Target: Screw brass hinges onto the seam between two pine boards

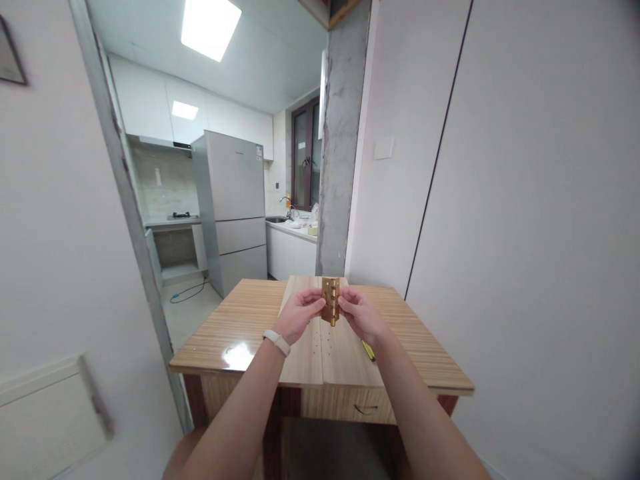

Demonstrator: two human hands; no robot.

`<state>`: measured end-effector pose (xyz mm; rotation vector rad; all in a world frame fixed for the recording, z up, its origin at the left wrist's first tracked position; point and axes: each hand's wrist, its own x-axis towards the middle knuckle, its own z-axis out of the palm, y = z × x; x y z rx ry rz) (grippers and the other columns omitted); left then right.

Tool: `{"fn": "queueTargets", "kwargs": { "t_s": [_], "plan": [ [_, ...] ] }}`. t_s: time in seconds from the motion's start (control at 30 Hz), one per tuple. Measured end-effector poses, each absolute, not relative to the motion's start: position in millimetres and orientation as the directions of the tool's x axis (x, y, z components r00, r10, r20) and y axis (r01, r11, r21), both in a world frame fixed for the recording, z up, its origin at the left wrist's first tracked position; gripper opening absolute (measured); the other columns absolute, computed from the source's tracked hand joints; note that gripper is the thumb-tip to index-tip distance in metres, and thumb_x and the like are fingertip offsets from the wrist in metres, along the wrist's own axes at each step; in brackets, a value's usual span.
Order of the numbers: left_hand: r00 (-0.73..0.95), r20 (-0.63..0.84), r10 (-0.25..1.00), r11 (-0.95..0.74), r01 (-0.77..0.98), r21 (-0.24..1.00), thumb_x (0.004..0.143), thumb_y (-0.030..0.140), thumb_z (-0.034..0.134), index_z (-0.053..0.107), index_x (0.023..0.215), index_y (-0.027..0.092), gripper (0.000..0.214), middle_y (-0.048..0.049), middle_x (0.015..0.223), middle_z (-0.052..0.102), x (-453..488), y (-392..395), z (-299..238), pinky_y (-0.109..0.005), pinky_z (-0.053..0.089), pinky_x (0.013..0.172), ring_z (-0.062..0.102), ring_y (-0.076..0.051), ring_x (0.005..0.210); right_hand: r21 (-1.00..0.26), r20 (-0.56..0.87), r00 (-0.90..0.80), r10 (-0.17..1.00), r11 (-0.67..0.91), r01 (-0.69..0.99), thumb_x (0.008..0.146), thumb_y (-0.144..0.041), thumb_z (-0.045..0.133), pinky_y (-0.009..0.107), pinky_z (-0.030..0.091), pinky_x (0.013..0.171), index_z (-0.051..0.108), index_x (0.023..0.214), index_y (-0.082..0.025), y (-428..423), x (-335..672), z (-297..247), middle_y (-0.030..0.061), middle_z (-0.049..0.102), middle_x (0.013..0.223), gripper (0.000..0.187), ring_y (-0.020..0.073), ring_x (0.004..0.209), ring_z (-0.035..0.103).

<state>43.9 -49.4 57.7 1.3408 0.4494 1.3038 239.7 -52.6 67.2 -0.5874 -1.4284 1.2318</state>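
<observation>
A brass-coloured door hinge (331,301) is held up over the far half of the table, its knuckle barrel upright. My left hand (301,312) pinches its left leaf between thumb and fingers, and a pale band circles that wrist. On the other edge, my right hand (361,311) grips the hinge the same way. Below lie two pale wooden boards (305,363), side by side with a narrow seam. Small dark dots, holes or screws, mark both boards near the seam; which they are I cannot tell. A yellow and black object (369,351) lies partly hidden by my right forearm.
The boards rest on a striped wooden table (210,337) with a drawer (345,405) at its front. White walls stand close on both sides. Beyond a doorway are a grey fridge (235,180), a sink counter (295,230) and a cable (189,291) on the floor.
</observation>
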Motion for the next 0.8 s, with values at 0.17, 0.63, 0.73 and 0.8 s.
{"fn": "queueTargets", "kwargs": {
  "t_s": [0.17,0.63,0.73,0.8],
  "plan": [
    [0.036,0.528,0.848,-0.521,-0.117,0.845,0.083,0.032,0.079,0.074,0.102,0.014,0.027,-0.0108,0.098,0.076,47.8,-53.6,66.3,-0.032,0.058,0.081,0.071,-0.019,0.088,-0.846,0.526,0.001,0.85,0.523,-0.105,0.077,-0.048,0.081,0.03,0.052,0.073,0.066,0.085,-0.019,-45.6,237.8,64.5,0.003,0.071,0.084,0.034,0.0174,0.077,0.065],
    [-0.083,0.494,0.865,-0.501,-0.159,0.851,0.079,0.029,0.082,0.075,0.101,0.015,0.026,-0.0112,0.1,0.077,50.8,-58.9,72.3,-0.035,0.057,0.086,0.071,-0.02,0.09,-0.83,0.558,0.12,0.821,0.552,0.079,0.078,-0.051,0.079,0.035,0.053,0.076,0.071,0.09,-0.02,-64.4,228.2,79.5,0.0071,0.075,0.088,0.034,0.0217,0.081,0.068],
    [0.152,0.35,0.924,-0.266,-0.4,0.877,0.072,0.033,0.089,0.074,0.105,0.013,0.041,-0.0134,0.105,0.076,40.4,-56.0,73.9,-0.033,0.057,0.083,0.072,-0.02,0.09,-0.891,0.445,-0.101,0.89,0.428,-0.149,0.071,-0.049,0.085,0.032,0.052,0.075,0.072,0.087,-0.02,-59.2,242.0,85.1,0.0045,0.075,0.087,0.036,0.0185,0.078,0.066],
    [0.242,0.309,0.92,-0.168,-0.467,0.868,0.069,0.033,0.092,0.074,0.106,0.012,0.046,-0.0132,0.105,0.076,39.7,-58.6,75.1,-0.031,0.057,0.082,0.072,-0.019,0.089,-0.904,0.395,-0.197,0.897,0.342,-0.256,0.071,-0.048,0.087,0.032,0.051,0.076,0.073,0.088,-0.02,-58.9,244.0,85.5,0.0039,0.075,0.088,0.036,0.017,0.077,0.066]
  ]
}}
